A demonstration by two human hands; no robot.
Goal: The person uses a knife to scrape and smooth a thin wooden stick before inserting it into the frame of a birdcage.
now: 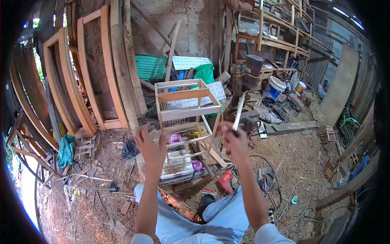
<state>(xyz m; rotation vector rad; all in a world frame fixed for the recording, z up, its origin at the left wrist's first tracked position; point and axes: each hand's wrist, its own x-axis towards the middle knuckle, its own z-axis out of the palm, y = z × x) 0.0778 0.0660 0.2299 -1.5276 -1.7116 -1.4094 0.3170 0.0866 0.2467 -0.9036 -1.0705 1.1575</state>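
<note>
Cage point(185, 95) stands upright before the person's legs point(172, 219), left hand point(151, 149) beside it, fingers apart, right hand point(237, 144) clamped on a knife point(240, 110), point up, likely sparing the slats.

The right hand point(237, 142) at 4 o'clock is kinda blurry, and its fingers hide most of the knife's point(239, 112) handle. The left hand point(151, 148), around 8, covers a lower corner bit of the wooden frame point(189, 110). Both sleeves point(273, 235) get chopped by the bottom edge, near 5 and 7. Print on the white bucket point(275, 88) at 2? Way too tiny to read, tbh.
</note>
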